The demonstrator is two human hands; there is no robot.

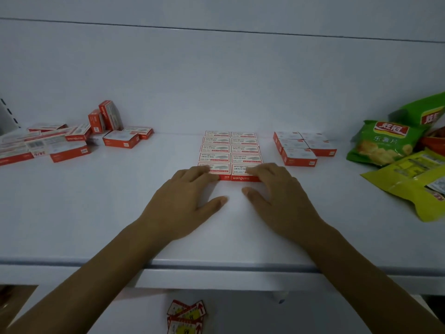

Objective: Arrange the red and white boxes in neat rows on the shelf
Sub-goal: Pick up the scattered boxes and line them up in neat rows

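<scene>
Two neat columns of red and white boxes lie flat in the middle of the white shelf, running back to the rear wall. My left hand rests its fingers on the front left box. My right hand rests its fingers on the front right box. Both thumbs lie on the shelf in front of the boxes. A smaller tidy block of boxes sits to the right. A loose heap of boxes lies at the left, some standing on end.
Green and yellow snack bags crowd the shelf's right end. The shelf's front edge runs below my forearms. Red price tags lie on the lower level beneath. A slotted upright stands at the far left.
</scene>
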